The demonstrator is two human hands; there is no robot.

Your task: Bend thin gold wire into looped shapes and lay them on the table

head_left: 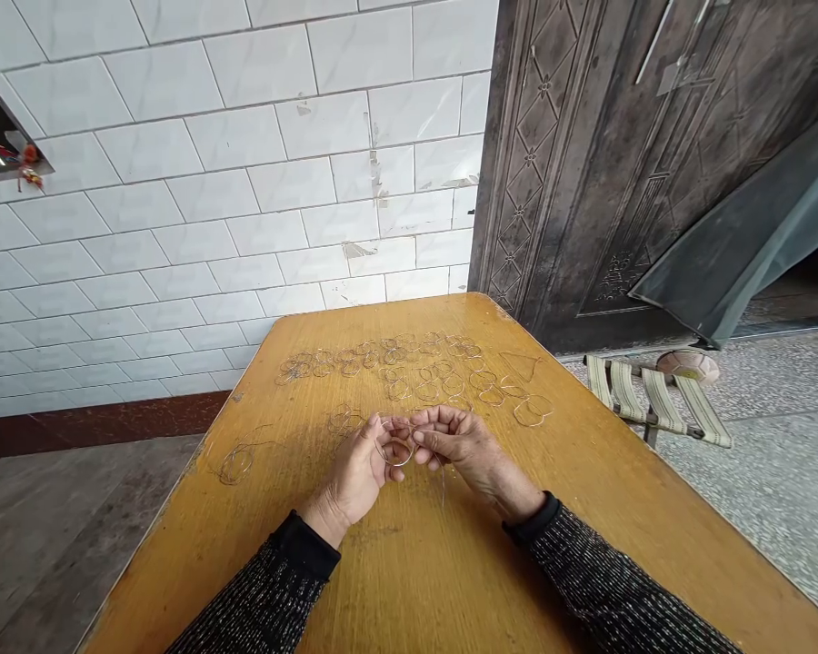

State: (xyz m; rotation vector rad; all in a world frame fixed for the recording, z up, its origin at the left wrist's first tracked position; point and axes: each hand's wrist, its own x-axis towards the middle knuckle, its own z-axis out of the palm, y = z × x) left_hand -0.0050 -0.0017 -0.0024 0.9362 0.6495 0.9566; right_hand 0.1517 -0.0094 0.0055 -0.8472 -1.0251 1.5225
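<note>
Above the middle of the wooden table (423,572), a thin wire loop (396,464) is held between both hands. My left hand (363,468) is closed on the loop's left side, its fingers curled behind it. My right hand (460,445) pinches the wire at the loop's right side, thumb against fingers. A loose wire end (443,488) hangs below the right fingers. Beyond the hands lie rows of looped wire pieces (428,391). Just behind my left hand is another wire bundle (344,421), partly hidden.
A loose wire coil (236,463) lies at the table's left. A bent wire piece (522,365) lies near the far right edge. White wall tiles (245,182) stand behind the table. To the right are a dark metal door (586,182) and a strapped folding stool (658,397).
</note>
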